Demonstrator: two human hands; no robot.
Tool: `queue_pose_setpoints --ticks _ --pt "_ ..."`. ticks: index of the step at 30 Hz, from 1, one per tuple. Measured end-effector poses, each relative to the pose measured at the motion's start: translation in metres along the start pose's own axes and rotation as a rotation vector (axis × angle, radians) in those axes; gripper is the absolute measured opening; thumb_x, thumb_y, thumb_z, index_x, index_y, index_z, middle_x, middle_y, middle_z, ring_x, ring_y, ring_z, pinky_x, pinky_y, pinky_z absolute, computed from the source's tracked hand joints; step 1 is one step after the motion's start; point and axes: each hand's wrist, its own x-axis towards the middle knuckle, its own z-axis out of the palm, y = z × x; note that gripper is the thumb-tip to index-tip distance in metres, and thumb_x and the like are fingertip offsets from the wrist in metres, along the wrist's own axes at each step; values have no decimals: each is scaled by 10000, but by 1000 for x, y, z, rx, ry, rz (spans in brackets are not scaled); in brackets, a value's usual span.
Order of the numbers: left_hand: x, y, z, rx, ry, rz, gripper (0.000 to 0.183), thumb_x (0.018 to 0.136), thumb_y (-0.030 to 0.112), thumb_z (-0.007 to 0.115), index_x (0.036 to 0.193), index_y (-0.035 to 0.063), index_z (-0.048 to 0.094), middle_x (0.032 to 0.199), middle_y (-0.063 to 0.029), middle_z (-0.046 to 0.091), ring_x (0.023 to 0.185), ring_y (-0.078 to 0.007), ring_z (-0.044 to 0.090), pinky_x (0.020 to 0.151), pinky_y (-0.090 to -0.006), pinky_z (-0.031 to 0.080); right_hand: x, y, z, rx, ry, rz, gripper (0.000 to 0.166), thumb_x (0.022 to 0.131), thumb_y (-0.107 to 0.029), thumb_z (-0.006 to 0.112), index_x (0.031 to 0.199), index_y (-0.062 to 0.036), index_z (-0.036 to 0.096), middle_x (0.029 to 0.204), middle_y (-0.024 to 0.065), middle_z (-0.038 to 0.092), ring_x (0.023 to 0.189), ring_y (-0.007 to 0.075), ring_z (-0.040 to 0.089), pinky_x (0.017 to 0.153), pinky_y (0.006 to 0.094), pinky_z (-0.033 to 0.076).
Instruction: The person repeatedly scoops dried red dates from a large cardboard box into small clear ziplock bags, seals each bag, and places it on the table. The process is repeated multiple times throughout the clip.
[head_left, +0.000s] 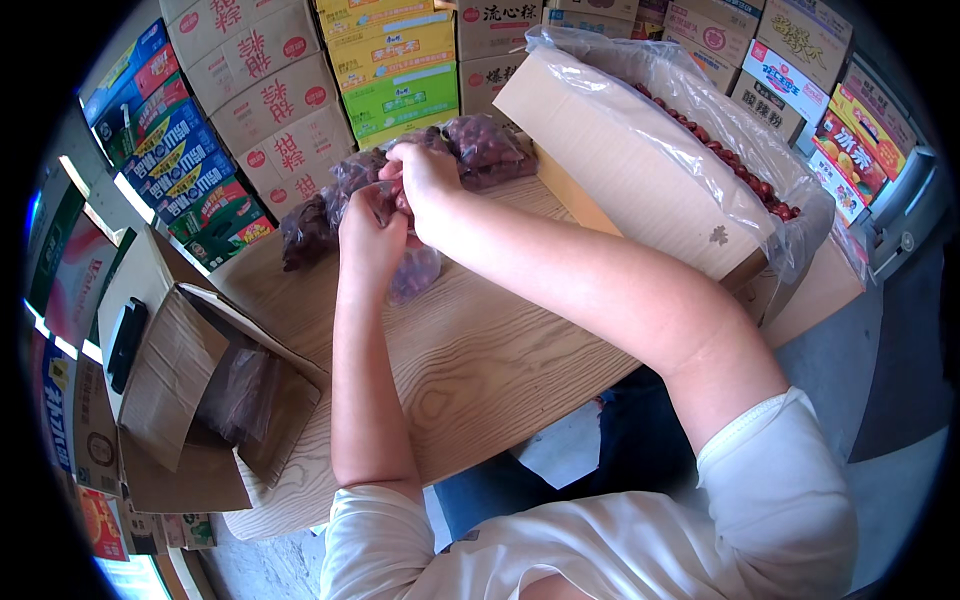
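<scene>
Both hands are together over the far part of the wooden table. Between my left hand (371, 225) and my right hand (426, 176) is the gathered upper part of a clear plastic bag (414, 276), pinched in the fingers of both. Its lower part, with dark red fruit inside, shows below the hands at the tabletop. Close behind them lie several filled bags: one bag of red dates (491, 146) to the right, another filled bag (307, 229) to the left. My hands partly hide the bags between these.
At the right, a large cardboard box (600, 150) with a clear liner holds red dates (720, 150). An open carton (172, 375) with thin plastic bags (240, 394) stands on the left of the wooden table (495, 360). Stacked cartons (270, 90) line the back.
</scene>
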Motion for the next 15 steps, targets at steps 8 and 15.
queue_pose_setpoints --ticks 8,15 --pt "-2 12 -2 -339 -253 -171 343 808 2 559 1134 -102 530 1022 -128 632 667 -158 647 595 -277 509 5 -11 0 107 49 -111 215 864 -228 526 710 -77 512 657 43 546 523 161 486 552 325 410" --pt "-10 28 0 -436 -295 -99 402 772 -70 514 1168 -123 474 1007 -173 610 649 -213 681 556 -282 530 -23 -20 -12 50 8 -143 284 863 -230 528 620 -92 478 593 51 502 517 168 507 597 332 408"
